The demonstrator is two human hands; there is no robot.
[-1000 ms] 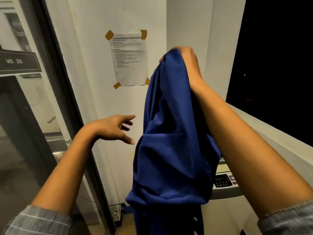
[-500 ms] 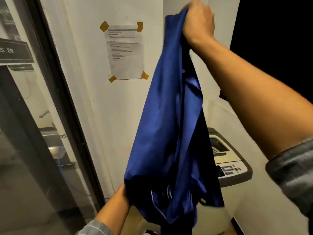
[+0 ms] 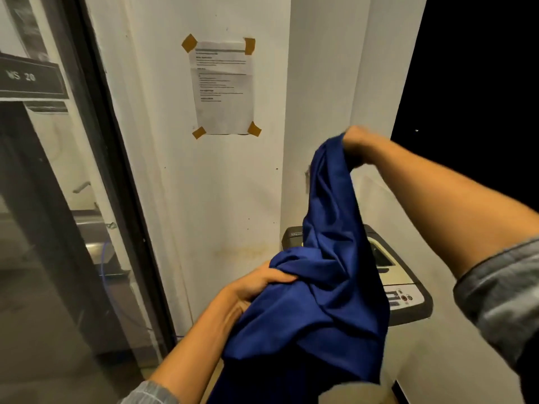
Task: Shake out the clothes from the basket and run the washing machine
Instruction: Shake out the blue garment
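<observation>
the right hand (image 3: 357, 144) is gripping the top edge of a blue garment (image 3: 323, 287), holding it up, while the left hand (image 3: 259, 282) is bunching a fold lower down, so the cloth is hanging between them. it looks light, soft and slick, likely to slide unless pinched at a hem or seam. the washing machine (image 3: 405, 293) is sitting just below and beyond the right hand. a white wall (image 3: 204, 199) is standing close ahead of both hands, a glass door (image 3: 58, 228) left of the left hand; open room seems to lie mostly rightward.
</observation>
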